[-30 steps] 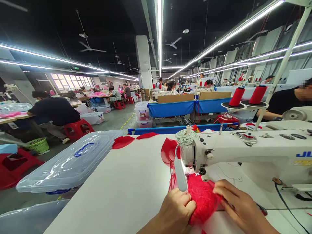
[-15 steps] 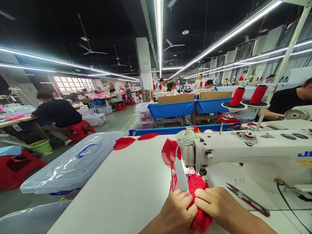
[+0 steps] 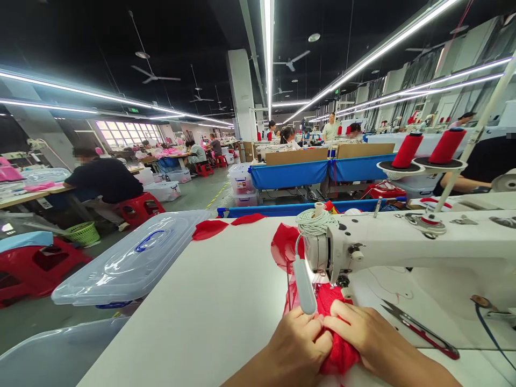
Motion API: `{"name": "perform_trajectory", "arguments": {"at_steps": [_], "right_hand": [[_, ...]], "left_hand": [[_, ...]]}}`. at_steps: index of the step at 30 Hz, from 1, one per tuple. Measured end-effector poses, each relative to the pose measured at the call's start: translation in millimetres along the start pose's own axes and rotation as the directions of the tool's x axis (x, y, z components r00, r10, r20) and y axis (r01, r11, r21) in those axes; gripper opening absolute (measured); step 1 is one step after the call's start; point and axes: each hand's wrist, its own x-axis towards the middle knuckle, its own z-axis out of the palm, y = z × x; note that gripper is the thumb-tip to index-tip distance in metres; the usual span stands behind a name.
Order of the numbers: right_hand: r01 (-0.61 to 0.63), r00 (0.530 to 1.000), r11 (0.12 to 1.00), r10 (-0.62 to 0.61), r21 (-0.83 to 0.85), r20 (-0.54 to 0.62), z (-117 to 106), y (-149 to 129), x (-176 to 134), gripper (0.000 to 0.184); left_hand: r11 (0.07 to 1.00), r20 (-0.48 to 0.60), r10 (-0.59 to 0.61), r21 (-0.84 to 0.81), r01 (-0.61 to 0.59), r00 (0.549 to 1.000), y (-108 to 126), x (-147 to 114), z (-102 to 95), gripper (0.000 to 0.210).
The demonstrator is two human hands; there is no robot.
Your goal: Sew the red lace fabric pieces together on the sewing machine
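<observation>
Red lace fabric (image 3: pixel 341 352) lies under the head of a white sewing machine (image 3: pixel 387 242), its lower part bunched between my hands. My left hand (image 3: pixel 300 341) is closed on the left edge of the fabric, just below the grey lamp (image 3: pixel 304 285). Close beside it, my right hand (image 3: pixel 358 328) pinches the fabric from the right, fingers nearly touching the left ones. The needle area is mostly hidden behind the lamp and the machine head. Thread snips (image 3: pixel 421 329) with a red handle rest on the table to the right of my right hand.
Red fabric pieces (image 3: pixel 209 229) lie along the far table edge. To the left stands a clear lidded bin (image 3: pixel 133 263). Two red thread cones (image 3: pixel 408 150) sit on a stand behind the machine. Co-workers sit at other tables, one in dark clothing (image 3: pixel 102 177) at left.
The whole view has shifted slightly, with the scene sitting a little further right. Both hands keep hold of the red lace fabric, with only small finger movement.
</observation>
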Motion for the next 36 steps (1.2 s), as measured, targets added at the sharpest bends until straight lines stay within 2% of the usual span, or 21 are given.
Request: {"name": "perform_trajectory", "arguments": {"at_steps": [1,3,9,15,20,22,24,27,30,36], "right_hand": [[0.012,1.0,1.0,-0.013,-0.019,-0.016,2,1,0,0.03],[0.042,0.999,0.999,-0.043,-0.029,-0.033,6,2,0,0.023],[0.081,0.996,0.995,-0.078,0.055,-0.046,4,8,-2,0.025],[0.112,0.992,0.993,-0.111,0.022,-0.066,6,12,-10,0.034],[-0.013,0.999,1.0,0.012,0.007,0.044,8,13,-14,0.048],[-0.066,0.996,0.998,0.065,0.023,0.064,11,12,-15,0.054],[-0.113,0.992,0.993,0.111,0.035,0.056,15,12,-17,0.05],[-0.112,0.994,0.992,0.112,0.048,0.013,19,13,-19,0.038],[-0.083,0.997,0.994,0.083,0.067,-0.003,16,16,-18,0.039],[-0.084,0.996,0.994,0.084,0.07,0.005,11,18,-16,0.037]], "left_hand": [[1.0,0.002,0.002,-0.01,-0.002,1.0,0,0,-0.8,0.016],[1.0,0.015,0.002,-0.022,-0.002,1.0,0,0,-2.1,0.014],[1.0,0.042,-0.011,-0.021,0.012,0.999,0,1,-6.4,0.004],[0.996,0.131,-0.019,-0.081,0.03,0.991,0,3,-13.5,0.015],[0.989,0.261,-0.033,-0.132,0.07,0.965,-1,1,-14.4,0.025],[0.985,0.279,-0.04,-0.153,0.086,0.959,-1,0,-14.6,0.029],[0.982,0.266,-0.044,-0.165,0.09,0.963,-1,0,-15.2,0.032],[0.98,0.262,-0.076,-0.159,0.121,0.962,-1,2,-18.9,0.034],[0.965,0.332,-0.127,-0.178,0.194,0.935,-1,7,-26.6,0.043],[0.926,0.475,-0.16,-0.233,0.299,0.865,-4,10,-36.1,0.082]]}}
